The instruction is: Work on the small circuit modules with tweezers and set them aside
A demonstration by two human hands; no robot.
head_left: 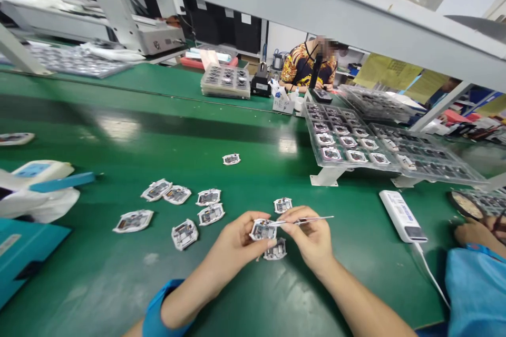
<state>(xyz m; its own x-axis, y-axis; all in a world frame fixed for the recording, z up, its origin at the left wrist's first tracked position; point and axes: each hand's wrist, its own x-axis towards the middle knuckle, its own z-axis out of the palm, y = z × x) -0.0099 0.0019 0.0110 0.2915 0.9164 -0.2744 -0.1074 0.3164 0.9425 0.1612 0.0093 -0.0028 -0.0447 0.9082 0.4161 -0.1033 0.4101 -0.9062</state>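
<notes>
My left hand (237, 239) is closed on a small white-framed circuit part (263, 230), held just above the green table (118, 131). My right hand (310, 237) pinches metal tweezers (312, 219), whose tips touch that part. Another such part (275, 250) lies directly under my hands, and one more (282, 205) sits just beyond them. Several loose parts (177, 205) are scattered on the table to the left.
Clear trays of parts (348, 139) stand on a raised rack at right, a white handheld device (402, 216) with a cable below it. A neighbour's hand and blue sleeve (474, 258) are at far right. Another person sits across. A white tool (35, 189) lies at left.
</notes>
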